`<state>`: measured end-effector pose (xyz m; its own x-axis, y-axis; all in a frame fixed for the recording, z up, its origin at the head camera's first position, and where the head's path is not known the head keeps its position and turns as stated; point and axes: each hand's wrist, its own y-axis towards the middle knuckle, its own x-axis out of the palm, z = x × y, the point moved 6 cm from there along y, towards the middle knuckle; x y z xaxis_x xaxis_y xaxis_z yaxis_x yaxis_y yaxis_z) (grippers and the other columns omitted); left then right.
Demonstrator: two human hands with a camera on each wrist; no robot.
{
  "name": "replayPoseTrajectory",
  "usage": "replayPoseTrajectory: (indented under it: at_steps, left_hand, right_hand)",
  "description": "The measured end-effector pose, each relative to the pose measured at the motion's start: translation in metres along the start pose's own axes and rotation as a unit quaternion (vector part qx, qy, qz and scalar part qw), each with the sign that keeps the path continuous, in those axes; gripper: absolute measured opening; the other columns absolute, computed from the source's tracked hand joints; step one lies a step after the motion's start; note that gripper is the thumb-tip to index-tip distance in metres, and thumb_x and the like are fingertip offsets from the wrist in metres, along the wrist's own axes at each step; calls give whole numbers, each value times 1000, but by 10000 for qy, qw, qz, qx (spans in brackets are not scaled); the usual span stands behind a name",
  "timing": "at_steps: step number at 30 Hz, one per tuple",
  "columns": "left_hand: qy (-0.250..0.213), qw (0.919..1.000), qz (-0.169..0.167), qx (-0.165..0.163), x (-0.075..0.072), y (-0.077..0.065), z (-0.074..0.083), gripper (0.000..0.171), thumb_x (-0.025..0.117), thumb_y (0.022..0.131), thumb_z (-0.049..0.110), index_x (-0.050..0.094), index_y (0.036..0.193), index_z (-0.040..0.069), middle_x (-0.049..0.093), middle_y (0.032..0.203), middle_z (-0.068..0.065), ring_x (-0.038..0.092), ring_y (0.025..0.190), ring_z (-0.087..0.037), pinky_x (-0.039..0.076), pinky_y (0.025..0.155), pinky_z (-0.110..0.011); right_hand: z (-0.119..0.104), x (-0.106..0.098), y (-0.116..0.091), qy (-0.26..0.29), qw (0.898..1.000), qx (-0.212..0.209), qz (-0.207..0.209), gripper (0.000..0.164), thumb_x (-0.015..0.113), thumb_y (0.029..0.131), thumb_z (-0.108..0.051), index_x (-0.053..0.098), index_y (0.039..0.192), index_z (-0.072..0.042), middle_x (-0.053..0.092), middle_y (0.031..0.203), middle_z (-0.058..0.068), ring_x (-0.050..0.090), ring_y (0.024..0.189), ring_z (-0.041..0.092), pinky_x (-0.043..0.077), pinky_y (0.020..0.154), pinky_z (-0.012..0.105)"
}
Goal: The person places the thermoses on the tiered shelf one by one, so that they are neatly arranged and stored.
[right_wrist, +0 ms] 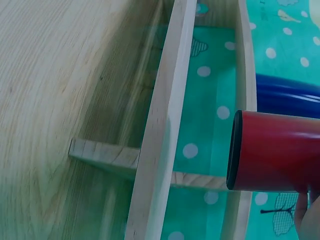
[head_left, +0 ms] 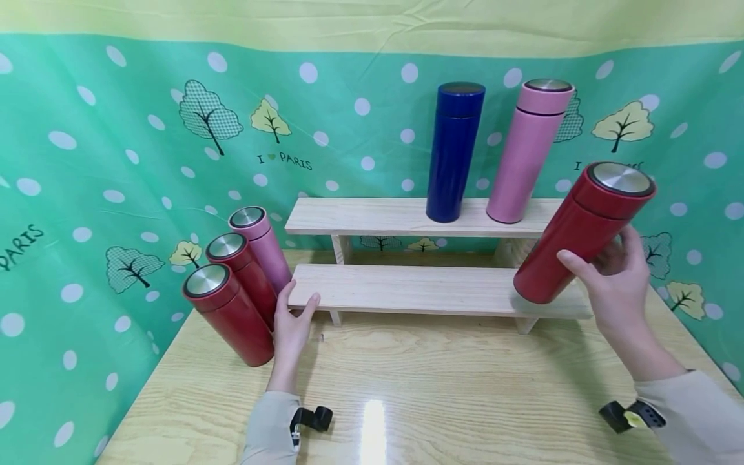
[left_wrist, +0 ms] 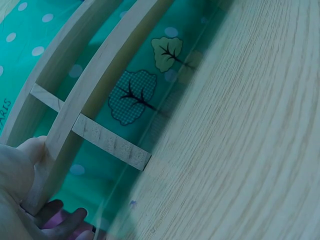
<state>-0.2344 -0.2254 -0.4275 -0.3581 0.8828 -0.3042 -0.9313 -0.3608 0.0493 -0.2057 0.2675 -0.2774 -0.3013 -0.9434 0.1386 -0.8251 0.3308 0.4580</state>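
My right hand holds a red thermos bottle with a silver lid. The bottle is in the air over the right end of the lower board; the right wrist view shows a gap between the bottle's base and that board. With my left hand I grip the left end of the two-tier wooden shelf, thumb above and fingers below the lower board in the left wrist view. On the upper board stand a blue thermos bottle and a pink thermos bottle.
Left of the shelf, close by my left hand, stand a second pink bottle and two more red bottles, one behind and one in front. A green dotted cloth hangs behind the wooden table.
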Motion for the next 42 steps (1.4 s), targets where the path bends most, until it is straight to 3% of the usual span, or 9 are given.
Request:
replayPoseTrajectory:
  at_steps: [10, 22, 32, 42]
  left_hand:
    - [-8, 10000, 1, 16, 0, -1, 2, 68, 67, 96, 35, 36, 153, 16, 34, 156, -11, 47, 120, -34, 40, 97, -48]
    - [-69, 10000, 16, 10, 1, -2, 3, 68, 68, 95, 35, 36, 153, 16, 34, 156, -10, 49, 116, -34, 41, 95, -47]
    - [-101, 9999, 85, 46, 2, 0, 4, 67, 68, 95, 32, 37, 152, 14, 37, 154, -14, 48, 118, -35, 40, 96, -48]
    - [-112, 9999, 34, -1, 0, -1, 2, 69, 67, 95, 35, 36, 153, 16, 35, 155, -14, 47, 122, -36, 39, 100, -50]
  right_hand:
    - [1, 23, -4, -234, 9993, -188, -206, 71, 71, 83, 10, 45, 145, -15, 57, 133, 10, 54, 117, 22, 48, 88, 15]
    - [3, 57, -12, 376, 9960, -521, -619, 69, 68, 81, 14, 46, 142, -9, 59, 130, 12, 57, 114, 23, 49, 87, 20]
    - [6, 85, -17, 386, 9939, -499, -909, 67, 69, 82, 11, 45, 142, -9, 60, 130, 10, 57, 114, 23, 49, 90, 22]
    - [10, 103, -24, 19, 9954, -225, -931, 68, 72, 84, 3, 45, 144, -14, 60, 130, 7, 56, 113, 22, 49, 85, 22]
